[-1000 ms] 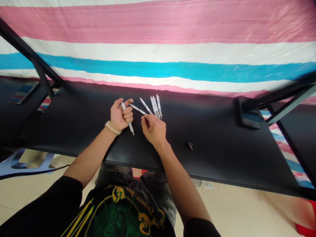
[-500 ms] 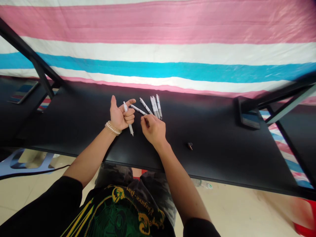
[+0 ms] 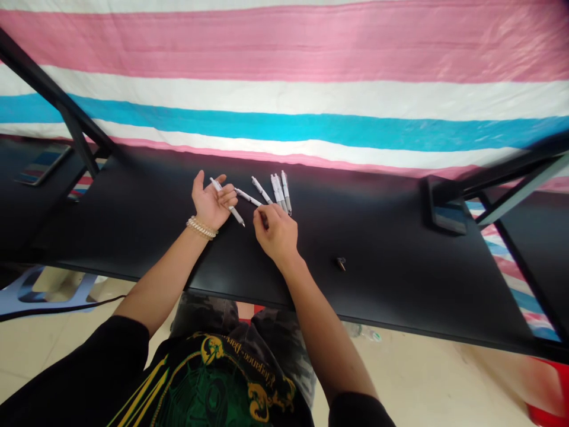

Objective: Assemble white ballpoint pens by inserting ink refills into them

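Note:
My left hand [image 3: 212, 204], palm up, has its fingers curled over a white and grey pen [image 3: 237, 216] that slants down to the right. Closed in a pinch, my right hand [image 3: 276, 232] rests on the black table near the middle; what its fingertips hold, if anything, is hidden. One pen [image 3: 248, 197] lies between the hands, its lower end reaching the right fingers. Beyond the right hand lie another slanted pen [image 3: 261, 190] and a close group of three pens [image 3: 279, 191].
A small dark object with a coppery tip [image 3: 341, 264] lies on the black table [image 3: 400, 267] to the right. Black metal supports [image 3: 80, 139] stand at both sides. A striped sheet [image 3: 284, 95] hangs behind. A blue plastic stool [image 3: 48, 290] is at lower left.
My left hand has moved slightly up and left, its fingers loosening, and the pen in it has turned to a flatter slant. The right hand has hardly moved.

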The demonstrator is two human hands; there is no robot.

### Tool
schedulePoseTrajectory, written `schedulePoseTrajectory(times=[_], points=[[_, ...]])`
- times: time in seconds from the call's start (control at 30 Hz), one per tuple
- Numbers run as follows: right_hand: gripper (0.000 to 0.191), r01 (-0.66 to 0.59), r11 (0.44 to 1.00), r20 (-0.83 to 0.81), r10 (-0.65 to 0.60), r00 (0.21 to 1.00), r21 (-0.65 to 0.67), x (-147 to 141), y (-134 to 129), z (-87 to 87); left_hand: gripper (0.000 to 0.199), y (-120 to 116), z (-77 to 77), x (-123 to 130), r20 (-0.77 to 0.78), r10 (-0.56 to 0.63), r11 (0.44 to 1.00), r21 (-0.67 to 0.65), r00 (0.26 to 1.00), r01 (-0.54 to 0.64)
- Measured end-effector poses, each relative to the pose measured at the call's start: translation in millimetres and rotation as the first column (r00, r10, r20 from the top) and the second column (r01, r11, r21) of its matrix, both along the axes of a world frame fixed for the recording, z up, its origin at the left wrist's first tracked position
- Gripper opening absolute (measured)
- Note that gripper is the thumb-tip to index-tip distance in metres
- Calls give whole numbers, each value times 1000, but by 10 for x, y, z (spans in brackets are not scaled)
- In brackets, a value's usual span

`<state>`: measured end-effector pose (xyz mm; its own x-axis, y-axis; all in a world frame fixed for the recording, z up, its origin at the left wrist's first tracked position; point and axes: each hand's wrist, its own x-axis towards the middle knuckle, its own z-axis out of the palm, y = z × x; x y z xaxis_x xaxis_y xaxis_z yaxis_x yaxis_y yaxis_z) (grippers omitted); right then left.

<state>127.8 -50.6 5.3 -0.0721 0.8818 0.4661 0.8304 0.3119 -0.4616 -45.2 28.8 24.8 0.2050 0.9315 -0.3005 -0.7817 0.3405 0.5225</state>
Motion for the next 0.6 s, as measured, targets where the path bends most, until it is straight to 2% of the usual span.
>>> schedulePoseTrajectory(times=[0.07, 0.13, 0.2, 0.37, 0.5, 0.57, 0.6], points=[[21, -3, 1000, 27, 2, 1000, 10, 7, 7, -7, 54, 96, -53, -78, -13, 166, 986, 30, 986, -166], [19, -22, 1000, 49, 22, 999, 7, 18, 16, -17, 53, 184, -99, -173, -42, 318, 947, 56, 947, -316], [20, -48, 999, 59, 49, 997, -10, 27, 24, -31, 56, 241, -128, -260, -108, 386, 922, 79, 916, -380], [25, -94, 993, 118, 102, 988, -69, 24, 41, -91, 60, 270, -164, -324, -299, 412, 911, 151, 861, -384], [28, -62, 992, 183, 82, 980, -112, 18, 48, -129, 46, 321, -259, -271, -448, 405, 912, 265, 797, -314], [29, -47, 991, 201, 72, 977, -125, 20, 48, -133, 37, 367, -339, -246, -541, 427, 897, 356, 725, -262], [30, -44, 991, 206, 69, 976, -128, 22, 48, -132, 34, 388, -380, -237, -606, 445, 888, 397, 660, -234]])
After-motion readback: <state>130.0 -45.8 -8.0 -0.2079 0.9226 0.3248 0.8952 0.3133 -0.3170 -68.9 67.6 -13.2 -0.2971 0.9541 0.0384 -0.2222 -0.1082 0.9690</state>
